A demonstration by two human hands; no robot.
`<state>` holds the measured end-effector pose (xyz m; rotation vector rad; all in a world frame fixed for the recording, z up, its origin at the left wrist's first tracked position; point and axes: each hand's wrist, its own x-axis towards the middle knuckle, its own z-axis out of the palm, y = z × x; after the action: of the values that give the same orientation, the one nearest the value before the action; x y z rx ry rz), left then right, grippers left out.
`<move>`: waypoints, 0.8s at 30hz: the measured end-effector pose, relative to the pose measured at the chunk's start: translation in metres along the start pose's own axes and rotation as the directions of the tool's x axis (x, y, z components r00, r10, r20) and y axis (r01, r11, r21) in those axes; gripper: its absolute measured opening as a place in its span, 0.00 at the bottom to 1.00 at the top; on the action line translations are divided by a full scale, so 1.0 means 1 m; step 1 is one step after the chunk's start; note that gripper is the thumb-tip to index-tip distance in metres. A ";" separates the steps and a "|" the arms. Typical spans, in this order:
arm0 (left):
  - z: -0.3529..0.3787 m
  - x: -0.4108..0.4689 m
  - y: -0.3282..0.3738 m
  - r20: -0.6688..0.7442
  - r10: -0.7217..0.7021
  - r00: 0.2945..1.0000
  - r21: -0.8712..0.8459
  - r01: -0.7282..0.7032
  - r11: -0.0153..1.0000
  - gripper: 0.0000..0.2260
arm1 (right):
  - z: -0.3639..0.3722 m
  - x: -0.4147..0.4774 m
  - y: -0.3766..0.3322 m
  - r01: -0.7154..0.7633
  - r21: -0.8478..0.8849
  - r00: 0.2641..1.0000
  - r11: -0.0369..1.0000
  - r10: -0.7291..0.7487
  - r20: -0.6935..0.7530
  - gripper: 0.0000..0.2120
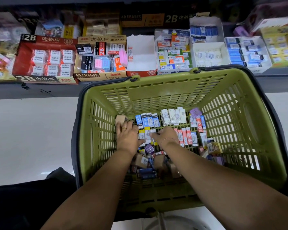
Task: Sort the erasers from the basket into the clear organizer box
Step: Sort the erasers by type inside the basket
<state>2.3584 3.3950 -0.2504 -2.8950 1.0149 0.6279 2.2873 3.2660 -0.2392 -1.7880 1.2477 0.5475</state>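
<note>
While both hands work down in the green basket (pixel 156 90), everything to be sorted sits on its slatted floor: a row of blue-and-white erasers (pixel 147 120) and a row of white erasers (pixel 173 116) along the far wall, red-and-white erasers (pixel 184 136) just right of the wrists, and a jumbled heap nearer the person. Left hand (pixel 128 136) reaches forward over the pile, fingertips on a tan block (pixel 120 120) against the left wall, though whether that grip has closed round it I cannot tell. Right hand (pixel 166 136) points across to the left, thumb and fingers drawn together, the grip pinching a yellow-and-white eraser (pixel 147 134) between the two hands. These are small, light, sleeved blocks, firm enough for a squeeze, and the paper sleeves could slip off if tugged, so by my reckoning the long sides are the place to take hold, several at once where they stand in rows. No clear organizer box can be made out; the shelf (pixel 40 90) beyond carries only cardboard display boxes (pixel 141 58) of stock, so the sorting looks barely started
</note>
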 end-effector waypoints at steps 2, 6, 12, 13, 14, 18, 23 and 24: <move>0.000 0.000 0.000 -0.002 -0.002 1.000 0.002 0.002 1.000 0.27 | -0.001 0.001 -0.002 0.003 0.014 1.000 1.000 -0.003 -0.020 0.25; 0.000 0.000 0.001 0.014 -0.003 1.000 -0.004 0.003 1.000 0.27 | -0.007 0.001 -0.002 -0.005 -0.071 0.999 0.997 0.009 0.051 0.22; -0.004 -0.002 0.001 0.053 0.000 0.999 -0.024 0.002 1.000 0.28 | -0.028 0.001 -0.004 0.098 -0.202 0.962 0.974 -0.041 0.268 0.18; -0.004 -0.004 0.001 0.046 0.002 0.999 -0.027 -0.001 1.000 0.28 | -0.033 -0.001 -0.005 0.119 -0.240 0.952 0.963 -0.042 0.303 0.18; -0.005 -0.007 0.001 0.024 0.007 1.000 -0.031 -0.006 1.000 0.28 | -0.037 -0.004 -0.005 0.139 -0.286 0.941 0.948 -0.037 0.336 0.19; -0.010 -0.013 0.004 -0.069 0.066 0.995 -0.105 -0.073 0.992 0.22 | -0.049 -0.018 0.002 0.211 -0.491 0.912 0.845 0.011 0.411 0.21; -0.016 -0.019 0.024 0.073 0.123 0.990 -0.189 -0.108 0.976 0.16 | -0.046 -0.031 0.016 0.254 -0.476 0.906 0.842 -0.035 0.422 0.16; -0.015 -0.021 0.026 0.081 0.126 0.989 -0.185 -0.109 0.977 0.17 | -0.046 -0.033 0.018 0.247 -0.451 0.909 0.858 -0.044 0.414 0.14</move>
<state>2.3329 3.3851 -0.2258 -2.9395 1.1823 0.8968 2.2528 3.2425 -0.1974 -2.0337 0.7154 1.1559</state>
